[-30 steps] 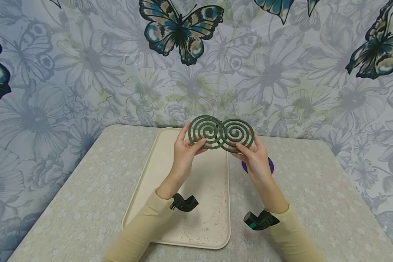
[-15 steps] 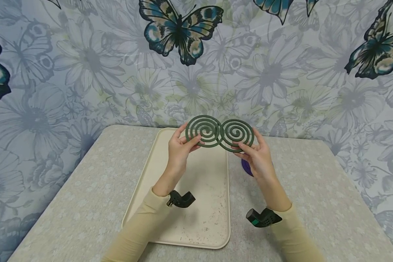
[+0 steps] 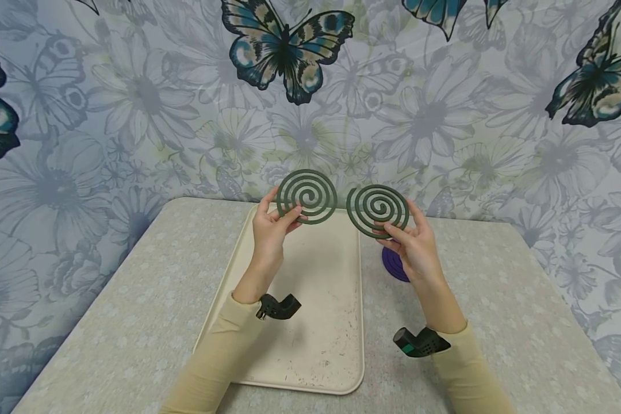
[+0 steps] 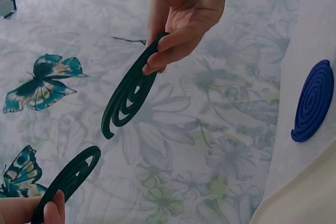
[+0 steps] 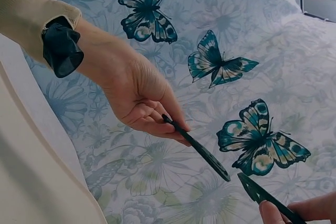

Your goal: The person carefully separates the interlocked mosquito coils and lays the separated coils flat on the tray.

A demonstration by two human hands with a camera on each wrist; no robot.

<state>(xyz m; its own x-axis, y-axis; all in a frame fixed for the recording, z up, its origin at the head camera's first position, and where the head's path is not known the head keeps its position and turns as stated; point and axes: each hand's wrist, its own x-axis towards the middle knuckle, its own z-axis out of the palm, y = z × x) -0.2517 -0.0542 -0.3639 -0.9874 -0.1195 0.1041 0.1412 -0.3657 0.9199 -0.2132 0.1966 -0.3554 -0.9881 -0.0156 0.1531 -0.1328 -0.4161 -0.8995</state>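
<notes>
Two green mosquito coils are held up over the tray's far end, apart from each other. My left hand pinches the left coil at its lower left, thumb on the near face and fingers behind. The right coil is in my right hand, gripped the same way at its lower right, its loose outer end pointing up and left. Seen nearly edge-on in the right wrist view, the left coil has its rim close to the right coil. Parts of the fingers are hidden behind the coils.
A purple-blue coil lies on the table, partly covered by my right hand. The cream tray under my left arm has dark crumbs scattered on it. Behind the patterned tablecloth rises a butterfly-print backdrop. Both wrists wear black cameras.
The coils overlapped in the head view before and now stand apart. My left hand has moved left and up with its coil; my right hand has shifted slightly right, uncovering more of the purple-blue coil.
</notes>
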